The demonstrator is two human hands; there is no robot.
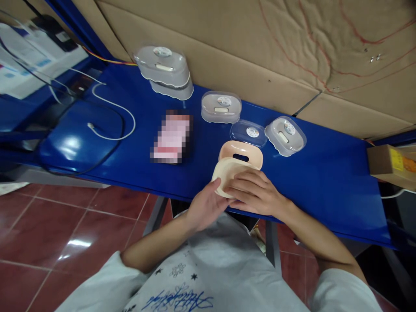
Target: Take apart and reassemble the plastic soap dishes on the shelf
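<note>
Both hands are together at the front edge of the blue worktop (308,186), at a cream dish (222,170). The left hand (206,206) is clamped on the dish's near left side, thumb at the rim. The right hand (260,193) lies over the right side, fingers reaching across the interior; its thumb is hidden, so whether it grips cannot be told. The dish is tilted and overlaps the near part of a peach tray (256,156) with a dark oval slot; contact between the two appears likely but is not clear.

Directly behind the tray sits a clear lid (238,132) bearing a round label. To its right stands a grey lidded box (286,136); behind it to the left, a second lidded box (221,109). Farther left, near the cardboard panel (227,56), is a stack of boxes (165,69).

A pixelated rectangular item (172,136) and a looped white cable (133,119) occupy the left section. A cardboard carton (380,160) is at the right end.
</note>
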